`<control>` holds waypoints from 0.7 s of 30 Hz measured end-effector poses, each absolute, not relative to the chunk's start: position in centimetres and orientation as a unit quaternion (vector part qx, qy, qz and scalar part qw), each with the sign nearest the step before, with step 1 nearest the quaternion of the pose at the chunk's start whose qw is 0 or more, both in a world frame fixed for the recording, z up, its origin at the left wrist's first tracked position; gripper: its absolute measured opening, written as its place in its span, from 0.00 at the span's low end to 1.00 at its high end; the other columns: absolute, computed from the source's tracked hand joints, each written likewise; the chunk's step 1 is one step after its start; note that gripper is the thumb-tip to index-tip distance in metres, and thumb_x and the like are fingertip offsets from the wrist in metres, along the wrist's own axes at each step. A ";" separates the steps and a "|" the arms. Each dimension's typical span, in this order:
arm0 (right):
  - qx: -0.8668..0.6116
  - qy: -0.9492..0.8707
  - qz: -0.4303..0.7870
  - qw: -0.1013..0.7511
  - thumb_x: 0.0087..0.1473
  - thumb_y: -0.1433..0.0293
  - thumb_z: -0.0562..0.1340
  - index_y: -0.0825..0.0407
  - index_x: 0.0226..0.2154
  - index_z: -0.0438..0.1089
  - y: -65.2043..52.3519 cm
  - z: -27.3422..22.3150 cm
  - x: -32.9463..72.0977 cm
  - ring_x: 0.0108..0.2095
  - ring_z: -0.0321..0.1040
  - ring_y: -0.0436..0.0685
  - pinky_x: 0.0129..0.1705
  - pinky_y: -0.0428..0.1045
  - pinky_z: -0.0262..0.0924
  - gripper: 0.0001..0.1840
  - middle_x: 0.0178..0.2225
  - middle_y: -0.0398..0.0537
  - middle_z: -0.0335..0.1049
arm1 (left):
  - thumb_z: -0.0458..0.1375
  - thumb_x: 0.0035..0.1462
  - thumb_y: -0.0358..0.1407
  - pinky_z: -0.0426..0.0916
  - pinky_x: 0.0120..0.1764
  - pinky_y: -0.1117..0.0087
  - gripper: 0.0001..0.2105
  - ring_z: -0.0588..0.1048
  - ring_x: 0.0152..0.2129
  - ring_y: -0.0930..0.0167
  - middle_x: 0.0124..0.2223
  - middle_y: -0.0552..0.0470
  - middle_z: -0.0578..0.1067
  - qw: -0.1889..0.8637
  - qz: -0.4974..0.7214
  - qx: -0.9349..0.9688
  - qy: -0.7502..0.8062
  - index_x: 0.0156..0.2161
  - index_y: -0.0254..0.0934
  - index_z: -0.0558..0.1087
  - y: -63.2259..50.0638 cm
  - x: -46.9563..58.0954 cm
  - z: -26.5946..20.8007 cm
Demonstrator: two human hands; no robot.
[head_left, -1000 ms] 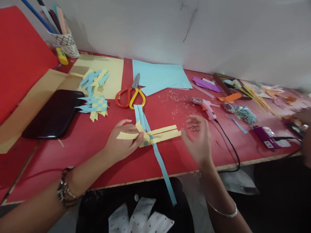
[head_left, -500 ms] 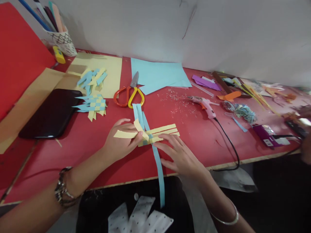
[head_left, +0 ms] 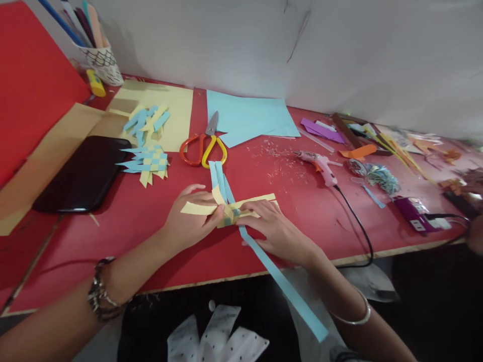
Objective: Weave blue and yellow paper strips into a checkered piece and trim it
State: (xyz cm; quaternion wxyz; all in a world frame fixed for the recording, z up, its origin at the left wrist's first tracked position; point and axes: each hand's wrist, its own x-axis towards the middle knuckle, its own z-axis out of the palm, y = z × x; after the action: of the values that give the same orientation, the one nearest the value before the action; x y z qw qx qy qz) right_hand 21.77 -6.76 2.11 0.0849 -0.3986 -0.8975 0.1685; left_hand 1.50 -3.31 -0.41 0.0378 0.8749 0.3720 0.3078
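Observation:
My left hand [head_left: 196,213] is closed, thumb and fingers pinching cream paper strips [head_left: 198,208] at the left of a small woven piece [head_left: 228,216]. Two cream ends stick up and left past its thumb. My right hand [head_left: 273,226] presses its fingertips together on the right part of the weave, over more cream strips [head_left: 260,198]. Blue strips [head_left: 219,178] run from the weave toward the scissors [head_left: 204,148]. One long blue strip [head_left: 287,284] passes under my right hand and hangs over the table's front edge.
A finished woven piece [head_left: 151,161] lies by a black tray-like object [head_left: 81,176]. Paper scraps [head_left: 145,123] rest on a cream sheet [head_left: 173,98]. Blue sheets [head_left: 256,113] lie at the back. A pink glue gun [head_left: 320,166] with its cord and a purple power box [head_left: 415,213] are rightward.
My right hand has moved left and closed in on the weave. The long blue strip's hanging end has swung to the right. My left hand keeps its pinch.

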 end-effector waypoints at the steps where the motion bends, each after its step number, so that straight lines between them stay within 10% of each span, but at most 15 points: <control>1: -0.399 -0.896 0.176 0.082 0.53 0.70 0.59 0.50 0.43 0.66 -6.6 2.1 21.8 0.48 0.57 0.58 0.47 0.54 0.54 0.13 0.46 0.51 0.62 | 0.42 0.59 0.33 0.63 0.39 0.65 0.19 0.69 0.19 0.73 0.18 0.56 0.71 0.039 0.307 0.875 0.373 0.18 0.38 0.62 -3.3 1.5 -0.4; 21: -0.423 -0.871 0.209 0.134 0.55 0.73 0.56 0.50 0.30 0.69 -6.6 1.7 22.1 0.45 0.61 0.54 0.45 0.53 0.45 0.07 0.41 0.47 0.65 | 0.41 0.58 0.34 0.62 0.42 0.66 0.19 0.70 0.22 0.72 0.20 0.56 0.72 0.065 0.275 0.873 0.399 0.20 0.38 0.66 -3.4 1.5 -0.6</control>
State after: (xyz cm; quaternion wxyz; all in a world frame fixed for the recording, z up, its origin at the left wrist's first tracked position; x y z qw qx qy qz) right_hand 22.11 -6.55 1.70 0.1336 -0.4234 -0.8714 0.2088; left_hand 1.48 -3.36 -0.55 0.0654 0.8725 0.3988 0.2745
